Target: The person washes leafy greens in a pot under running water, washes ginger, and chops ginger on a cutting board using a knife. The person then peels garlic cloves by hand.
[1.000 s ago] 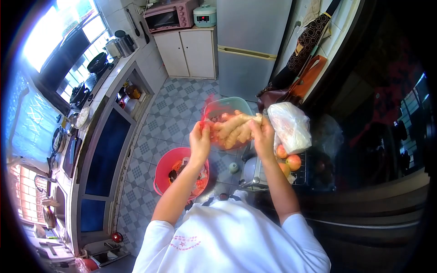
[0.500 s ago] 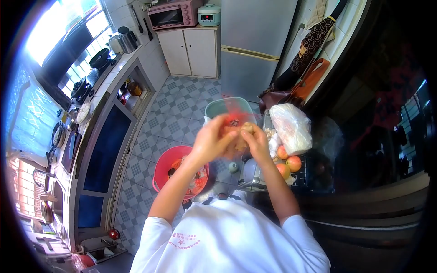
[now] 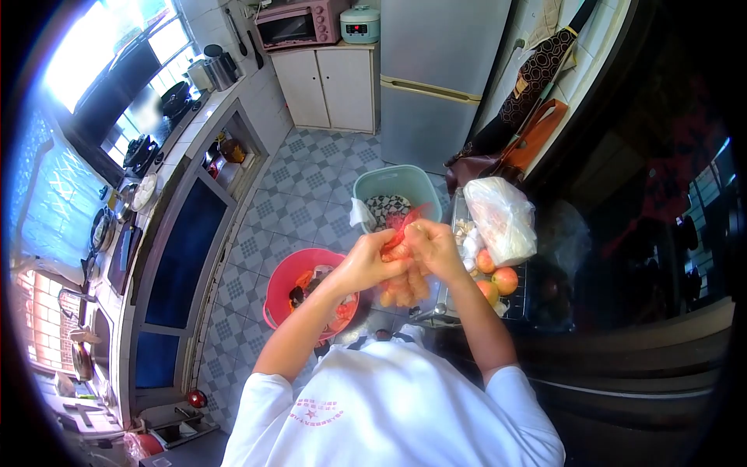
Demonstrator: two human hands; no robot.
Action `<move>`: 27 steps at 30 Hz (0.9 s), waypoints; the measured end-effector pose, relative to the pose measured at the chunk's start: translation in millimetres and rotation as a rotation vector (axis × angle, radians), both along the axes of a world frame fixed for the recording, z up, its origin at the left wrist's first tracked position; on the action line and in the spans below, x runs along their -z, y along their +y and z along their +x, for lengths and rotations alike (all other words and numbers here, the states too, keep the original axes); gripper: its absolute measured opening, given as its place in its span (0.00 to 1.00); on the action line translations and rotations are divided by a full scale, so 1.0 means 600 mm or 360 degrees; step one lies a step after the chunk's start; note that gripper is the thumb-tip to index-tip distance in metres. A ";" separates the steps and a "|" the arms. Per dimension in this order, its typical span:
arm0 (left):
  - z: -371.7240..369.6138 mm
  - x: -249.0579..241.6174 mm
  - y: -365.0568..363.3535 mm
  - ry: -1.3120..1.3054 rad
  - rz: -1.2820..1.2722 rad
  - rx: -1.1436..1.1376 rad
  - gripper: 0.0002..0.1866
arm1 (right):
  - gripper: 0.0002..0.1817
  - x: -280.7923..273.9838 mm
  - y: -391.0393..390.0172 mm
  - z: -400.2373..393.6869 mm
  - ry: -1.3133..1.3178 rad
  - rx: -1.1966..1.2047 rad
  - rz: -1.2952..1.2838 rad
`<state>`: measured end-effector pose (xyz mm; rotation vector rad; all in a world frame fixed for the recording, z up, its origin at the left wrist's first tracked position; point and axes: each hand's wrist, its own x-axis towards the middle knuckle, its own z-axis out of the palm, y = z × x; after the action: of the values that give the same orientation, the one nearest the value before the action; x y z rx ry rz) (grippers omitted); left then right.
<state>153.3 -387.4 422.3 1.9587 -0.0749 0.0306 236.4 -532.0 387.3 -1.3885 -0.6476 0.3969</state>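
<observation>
Between my two hands a red mesh bag is gathered at its neck, its loose red end sticking up. Tan, lumpy pieces hang in the lower part, slightly blurred; they look like ginger, but I cannot be sure. My left hand is closed round the left side of the bag. On the right side, my right hand pinches the neck with bent fingers. Both hands are held over the floor, just nearer to me than a pale green bin with a black-and-white patterned thing inside.
A pink tub with mixed scraps stands at lower left. To the right, a rack bears apples, pale bulbs and a full white plastic bag. A fridge stands ahead, and a counter runs along the left.
My hands have come slightly down and the mesh bag now hangs lower. Its red end shows gathered at the neck, and the inside of the green bin is less covered.
</observation>
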 end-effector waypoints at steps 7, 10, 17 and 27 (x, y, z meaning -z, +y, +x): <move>0.006 0.006 -0.002 0.0061 -0.0795 0.0056 0.10 | 0.18 0.006 -0.004 0.014 0.0441 -0.0111 0.0409; 0.016 0.023 0.007 -0.0087 -0.0762 0.0006 0.11 | 0.13 0.001 -0.011 0.026 0.0302 -0.0014 0.0388; 0.045 0.062 -0.029 -0.0165 -0.1040 -0.0233 0.12 | 0.09 -0.003 -0.034 0.003 -0.0454 0.0174 0.0050; 0.071 0.049 -0.076 -0.0346 -0.0186 -0.0363 0.12 | 0.06 0.000 -0.083 -0.023 -0.0303 0.0386 -0.0389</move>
<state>195.6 -432.8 392.7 1.8327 0.0081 0.3897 222.6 -581.8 387.4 -1.7315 -0.5896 0.1539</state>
